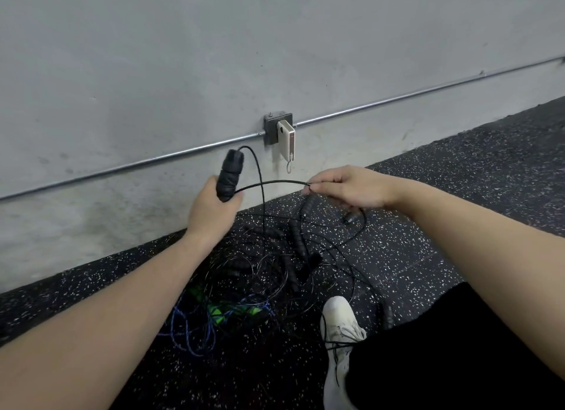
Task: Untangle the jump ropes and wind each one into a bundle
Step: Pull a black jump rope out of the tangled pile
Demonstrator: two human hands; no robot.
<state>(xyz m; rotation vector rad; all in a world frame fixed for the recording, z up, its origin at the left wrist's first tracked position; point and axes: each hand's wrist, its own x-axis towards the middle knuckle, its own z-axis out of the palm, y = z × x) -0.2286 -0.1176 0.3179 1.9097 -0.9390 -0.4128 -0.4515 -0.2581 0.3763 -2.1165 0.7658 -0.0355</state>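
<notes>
Gripping black handle [228,177] in left hand [214,209], pinching thin, limp, springy cord [276,183] in right hand [345,188], lifting clear of tangled ropes [275,272] on floor [458,226]

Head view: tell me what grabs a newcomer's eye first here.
First, the two hands raised in front of the grey wall: the left hand grips a black handle upright, while the right hand pinches its thin black cord stretched between them. Below, a tangle of black ropes with blue cord sprawls on the speckled floor, beside a white shoe.
</notes>
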